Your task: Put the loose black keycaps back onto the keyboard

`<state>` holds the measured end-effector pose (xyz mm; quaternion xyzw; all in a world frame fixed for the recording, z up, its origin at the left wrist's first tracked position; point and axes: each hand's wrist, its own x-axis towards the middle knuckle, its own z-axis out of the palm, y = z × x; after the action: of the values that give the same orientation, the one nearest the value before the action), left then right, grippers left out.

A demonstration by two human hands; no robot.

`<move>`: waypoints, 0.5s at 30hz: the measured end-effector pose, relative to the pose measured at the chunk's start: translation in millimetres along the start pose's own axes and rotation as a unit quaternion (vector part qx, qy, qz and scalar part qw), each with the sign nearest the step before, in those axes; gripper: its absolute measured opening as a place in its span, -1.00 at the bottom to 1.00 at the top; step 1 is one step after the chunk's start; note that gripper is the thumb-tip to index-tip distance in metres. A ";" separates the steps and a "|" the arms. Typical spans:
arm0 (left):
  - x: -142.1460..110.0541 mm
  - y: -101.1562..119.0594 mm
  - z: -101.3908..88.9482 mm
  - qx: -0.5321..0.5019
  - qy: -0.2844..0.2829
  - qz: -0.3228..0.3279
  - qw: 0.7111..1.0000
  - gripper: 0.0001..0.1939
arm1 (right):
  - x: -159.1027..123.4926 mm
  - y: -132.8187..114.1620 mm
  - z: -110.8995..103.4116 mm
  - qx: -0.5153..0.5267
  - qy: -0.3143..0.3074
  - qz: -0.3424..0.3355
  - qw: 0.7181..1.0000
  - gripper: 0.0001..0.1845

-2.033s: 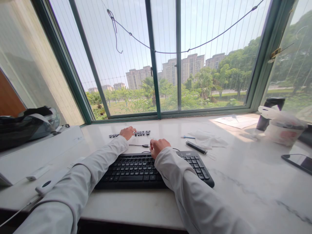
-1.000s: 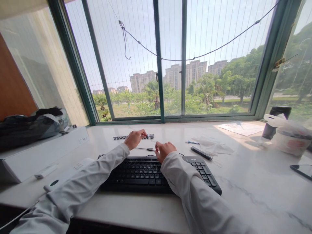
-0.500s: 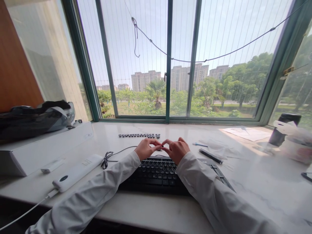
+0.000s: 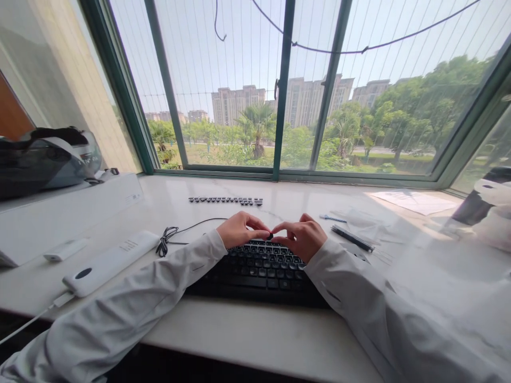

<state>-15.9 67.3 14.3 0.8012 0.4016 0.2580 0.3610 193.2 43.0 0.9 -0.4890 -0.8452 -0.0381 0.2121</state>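
My left hand [image 4: 241,230] and my right hand [image 4: 305,237] meet over the back edge of a black keyboard [image 4: 249,282]. Between their fingertips is a small black keycap [image 4: 270,235], pinched from both sides. The keyboard lies flat on the white marble sill; the rows towards its back show bare key sockets, while keys sit in the front rows. Both sleeves cover parts of its ends. Behind my hands, loose black keycaps [image 4: 225,200] stand in a line on the sill.
At left are a white power strip-like device [image 4: 112,263] with a cable, a coiled black cord [image 4: 164,242], and a white box [image 4: 72,218] under a dark bag. To the right lie a blue-tipped brush [image 4: 334,218], a black stick-like bundle [image 4: 352,238] and clear plastic [image 4: 369,223].
The camera view has tilted down and shifted slightly. My fingers still hold the keycap, which now shows more clearly between them; my right index finger is straighter.
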 end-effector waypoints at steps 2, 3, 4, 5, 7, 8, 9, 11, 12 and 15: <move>-0.5 -1.4 -0.8 0.003 -0.012 0.032 0.999 -0.70 | -0.7 -0.7 -0.5 0.008 -0.008 0.002 1.000 -0.72; -0.9 -2.5 -1.1 0.006 -0.017 0.049 0.999 -0.70 | -1.1 -1.2 -0.5 0.014 -0.015 0.007 1.000 -0.73; -1.2 -3.8 -1.5 0.010 -0.022 0.061 0.998 -0.69 | -1.7 -1.6 -0.4 0.022 -0.023 0.013 0.999 -0.74; -1.7 -5.2 -1.8 0.014 -0.030 0.065 0.997 -0.67 | -2.3 -2.1 -0.3 0.033 -0.033 0.017 0.999 -0.75; -2.6 -7.5 -2.3 0.021 -0.049 0.060 0.997 -0.62 | -3.3 -3.0 -0.5 0.062 -0.054 0.022 0.996 -0.77; -3.0 -8.2 -2.3 0.024 -0.059 0.058 0.996 -0.59 | -3.7 -3.2 -0.7 0.079 -0.065 0.023 0.995 -0.77; -3.4 -8.5 -2.1 0.028 -0.068 0.060 0.995 -0.58 | -3.9 -3.1 -0.9 0.095 -0.078 0.024 0.992 -0.77; -4.1 -8.4 -0.8 0.039 -0.076 0.078 0.993 -0.60 | -4.2 -1.9 -1.2 0.123 -0.105 0.030 0.986 -0.76; -4.5 -8.1 0.3 0.046 -0.075 0.088 0.992 -0.62 | -4.2 -0.7 -1.1 0.133 -0.116 0.033 0.984 -0.75; -5.2 -7.9 4.5 0.077 -0.056 0.123 0.988 -0.70 | -3.6 4.3 0.9 0.145 -0.137 0.042 0.979 -0.74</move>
<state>-19.2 64.6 4.7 0.8831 0.2982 0.2234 0.2853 198.1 42.5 -2.0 -0.4884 -0.8417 0.1614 0.1641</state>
